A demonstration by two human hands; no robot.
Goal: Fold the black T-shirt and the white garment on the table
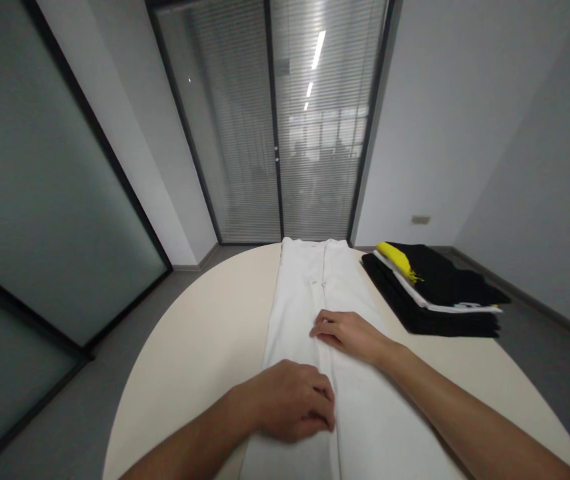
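A long white garment [299, 293], which looks like a pair of trousers, lies stretched over the round table from its far edge toward me. A raised seam or edge runs lengthwise down its middle. My left hand [297, 400] is closed, with fingers curled on the cloth at that middle edge, near the front. Farther up, my right hand [342, 330] pinches the fabric beside the same line, its fingers bent and pressed together. The exact bit of cloth under the fingers of both hands is hidden.
The pale round table [205, 320] has a curved edge. At its right stands a stack of folded black cloth [445, 280] with a white layer in it. On top lies a bright yellow piece with a fringe [395, 260]. Beyond are glass doors with blinds [245, 133].
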